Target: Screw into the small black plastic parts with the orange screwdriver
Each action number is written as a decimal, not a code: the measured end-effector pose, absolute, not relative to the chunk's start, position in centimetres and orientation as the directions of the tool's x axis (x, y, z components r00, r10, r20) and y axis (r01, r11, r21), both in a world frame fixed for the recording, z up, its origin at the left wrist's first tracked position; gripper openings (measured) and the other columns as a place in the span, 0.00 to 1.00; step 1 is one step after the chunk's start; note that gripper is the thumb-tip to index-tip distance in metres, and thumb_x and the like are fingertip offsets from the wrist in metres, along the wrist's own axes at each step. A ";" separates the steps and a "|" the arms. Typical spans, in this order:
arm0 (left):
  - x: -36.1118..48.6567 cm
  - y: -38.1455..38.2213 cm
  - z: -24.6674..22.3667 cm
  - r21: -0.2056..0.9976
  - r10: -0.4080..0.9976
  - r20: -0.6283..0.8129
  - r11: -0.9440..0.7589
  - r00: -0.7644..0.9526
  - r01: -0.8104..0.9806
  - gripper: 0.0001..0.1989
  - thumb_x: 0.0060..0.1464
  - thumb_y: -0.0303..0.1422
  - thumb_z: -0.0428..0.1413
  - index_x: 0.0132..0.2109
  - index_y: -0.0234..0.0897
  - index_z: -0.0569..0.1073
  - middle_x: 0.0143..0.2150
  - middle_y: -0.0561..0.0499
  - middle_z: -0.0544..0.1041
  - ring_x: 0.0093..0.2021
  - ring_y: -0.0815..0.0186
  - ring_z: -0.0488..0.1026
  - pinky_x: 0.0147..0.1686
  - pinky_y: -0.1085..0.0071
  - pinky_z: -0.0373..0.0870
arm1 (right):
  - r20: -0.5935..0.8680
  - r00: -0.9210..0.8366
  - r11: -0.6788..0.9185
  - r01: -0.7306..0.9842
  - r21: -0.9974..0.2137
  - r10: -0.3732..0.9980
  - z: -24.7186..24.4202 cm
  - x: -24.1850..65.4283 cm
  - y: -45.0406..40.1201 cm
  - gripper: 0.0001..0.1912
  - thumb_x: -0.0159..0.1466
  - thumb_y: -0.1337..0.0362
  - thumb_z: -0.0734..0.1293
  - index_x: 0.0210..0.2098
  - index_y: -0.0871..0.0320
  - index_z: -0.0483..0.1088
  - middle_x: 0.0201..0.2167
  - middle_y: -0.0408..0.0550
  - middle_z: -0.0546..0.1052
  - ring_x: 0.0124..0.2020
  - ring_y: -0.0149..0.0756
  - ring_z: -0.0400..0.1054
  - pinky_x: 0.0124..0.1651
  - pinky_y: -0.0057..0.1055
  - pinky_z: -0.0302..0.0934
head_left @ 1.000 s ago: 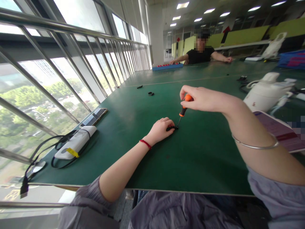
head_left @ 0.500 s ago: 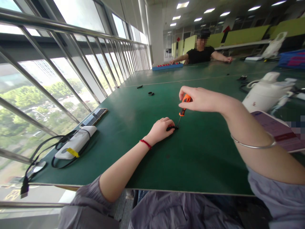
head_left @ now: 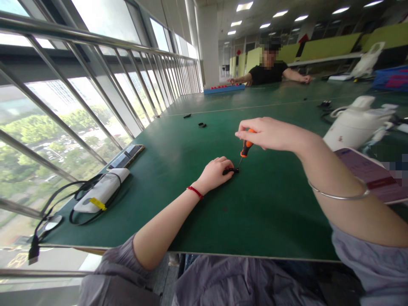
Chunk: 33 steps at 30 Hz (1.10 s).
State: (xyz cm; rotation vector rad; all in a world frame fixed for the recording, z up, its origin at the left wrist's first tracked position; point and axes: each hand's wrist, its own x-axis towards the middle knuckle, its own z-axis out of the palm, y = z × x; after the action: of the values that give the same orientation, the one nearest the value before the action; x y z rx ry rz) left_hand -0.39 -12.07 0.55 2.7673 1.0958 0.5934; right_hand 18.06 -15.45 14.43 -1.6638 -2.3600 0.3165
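My left hand (head_left: 218, 173) rests on the green table (head_left: 153, 187) with its fingers closed on a small black part (head_left: 230, 171), whose right end sticks out. What kind of part it is cannot be made out. Above it, my right hand (head_left: 261, 133) is closed round the top of an orange and black screwdriver (head_left: 246, 148). The screwdriver leans slightly, handle up and to the right, and its thin shaft reaches down to the right end of the black part. My palm and fingers hide some of the handle.
Two small black pieces, one a curved clip (head_left: 202, 125), lie farther back. A phone (head_left: 126, 157) and a white device (head_left: 101, 191) with black cable lie left, beside the railing. At right stand a white jug (head_left: 350, 123) and a tablet (head_left: 372, 174). A person (head_left: 267, 73) sits opposite near a blue tray (head_left: 224, 89).
My right hand's fingers have shifted and turned on the screwdriver handle, now lying more over its top. My left hand and the black part stay put. The person opposite has drawn an arm back slightly.
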 end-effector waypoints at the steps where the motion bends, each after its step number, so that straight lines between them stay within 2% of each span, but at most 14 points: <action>1: -0.4 -12.1 0.5 0.237 0.677 0.319 -0.735 0.664 0.635 0.07 0.55 0.33 0.52 0.39 0.37 0.72 0.38 0.49 0.72 0.38 0.64 0.69 0.40 0.69 0.68 | 0.078 -0.331 0.339 0.891 -0.302 0.940 14.4 18.1 -15.4 0.13 0.61 0.52 0.57 0.35 0.54 0.63 0.27 0.44 0.73 0.24 0.33 0.63 0.28 0.29 0.51; 3: -0.4 -12.1 0.5 0.235 0.677 0.320 -0.734 0.663 0.637 0.07 0.55 0.33 0.52 0.39 0.37 0.72 0.38 0.49 0.72 0.38 0.64 0.69 0.40 0.69 0.68 | 0.120 -0.337 0.358 0.894 -0.271 0.934 14.4 18.3 -15.2 0.10 0.58 0.56 0.61 0.37 0.54 0.63 0.30 0.44 0.73 0.26 0.34 0.64 0.29 0.29 0.51; 5: -0.4 -12.1 0.5 0.233 0.681 0.317 -0.730 0.660 0.642 0.07 0.54 0.33 0.52 0.40 0.37 0.72 0.38 0.49 0.72 0.39 0.64 0.70 0.40 0.69 0.68 | 0.145 -0.337 0.364 0.898 -0.248 0.930 14.3 18.5 -15.1 0.13 0.55 0.57 0.64 0.38 0.53 0.62 0.31 0.45 0.73 0.28 0.35 0.65 0.29 0.28 0.52; 9: -0.4 -12.1 0.5 0.236 0.684 0.310 -0.728 0.661 0.643 0.07 0.54 0.33 0.52 0.40 0.37 0.72 0.38 0.50 0.72 0.39 0.64 0.70 0.40 0.69 0.68 | 0.091 -0.320 0.332 0.892 -0.306 0.943 14.2 18.6 -15.1 0.14 0.61 0.50 0.57 0.34 0.54 0.63 0.25 0.44 0.71 0.22 0.33 0.63 0.27 0.29 0.51; 11: -0.5 -12.1 0.5 0.237 0.683 0.311 -0.730 0.661 0.642 0.07 0.54 0.33 0.52 0.39 0.37 0.72 0.38 0.50 0.72 0.39 0.64 0.70 0.40 0.69 0.68 | 0.067 -0.326 0.329 0.887 -0.324 0.943 14.3 18.6 -15.2 0.16 0.63 0.51 0.54 0.33 0.54 0.64 0.24 0.44 0.71 0.20 0.32 0.62 0.27 0.30 0.51; 14: -0.5 -12.1 0.5 0.235 0.680 0.316 -0.732 0.662 0.639 0.07 0.54 0.33 0.52 0.40 0.37 0.72 0.38 0.49 0.72 0.38 0.64 0.69 0.39 0.69 0.68 | 0.096 -0.324 0.338 0.900 -0.275 0.941 14.5 18.6 -15.1 0.10 0.59 0.56 0.60 0.37 0.53 0.64 0.26 0.43 0.72 0.22 0.32 0.62 0.27 0.29 0.50; 16: -0.5 -12.1 0.5 0.233 0.680 0.313 -0.732 0.663 0.640 0.07 0.54 0.33 0.52 0.40 0.37 0.72 0.38 0.49 0.72 0.38 0.65 0.69 0.39 0.69 0.68 | 0.108 -0.330 0.347 0.903 -0.254 0.938 14.5 18.6 -15.0 0.12 0.57 0.58 0.62 0.40 0.53 0.63 0.28 0.44 0.73 0.24 0.33 0.63 0.27 0.29 0.50; 22: -0.5 -12.2 0.6 0.237 0.687 0.303 -0.726 0.661 0.646 0.07 0.54 0.33 0.52 0.39 0.37 0.72 0.38 0.49 0.72 0.39 0.65 0.70 0.41 0.69 0.68 | 0.096 -0.314 0.328 0.906 -0.266 0.945 14.4 18.7 -14.9 0.16 0.60 0.49 0.58 0.33 0.54 0.67 0.25 0.45 0.73 0.25 0.35 0.64 0.28 0.30 0.50; 25: -0.4 -12.1 0.6 0.238 0.687 0.307 -0.725 0.659 0.646 0.07 0.54 0.33 0.52 0.39 0.37 0.72 0.38 0.49 0.72 0.39 0.64 0.70 0.40 0.69 0.68 | 0.139 -0.352 0.377 0.891 -0.252 0.926 14.3 18.6 -14.9 0.12 0.57 0.54 0.63 0.36 0.54 0.67 0.30 0.45 0.75 0.27 0.35 0.65 0.29 0.29 0.51; 28: -0.5 -12.1 0.5 0.237 0.676 0.320 -0.736 0.664 0.634 0.07 0.54 0.33 0.52 0.39 0.37 0.72 0.38 0.50 0.72 0.38 0.65 0.69 0.40 0.69 0.68 | 0.139 -0.373 0.397 0.882 -0.254 0.918 14.2 18.4 -14.9 0.15 0.54 0.58 0.65 0.40 0.53 0.65 0.32 0.44 0.75 0.27 0.34 0.65 0.29 0.28 0.51; 33: -0.5 -12.2 0.6 0.230 0.680 0.315 -0.732 0.662 0.642 0.07 0.55 0.34 0.52 0.39 0.37 0.72 0.38 0.49 0.72 0.38 0.65 0.70 0.40 0.69 0.68 | 0.139 -0.304 0.330 0.912 -0.243 0.942 14.2 18.6 -14.9 0.15 0.58 0.50 0.61 0.33 0.54 0.68 0.27 0.46 0.74 0.25 0.34 0.63 0.28 0.30 0.50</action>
State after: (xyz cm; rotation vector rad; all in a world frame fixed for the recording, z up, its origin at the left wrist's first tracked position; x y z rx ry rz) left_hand -0.46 -12.21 0.63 2.7737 1.1054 0.5877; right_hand 18.59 -14.90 14.21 -1.6741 -2.3417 0.1722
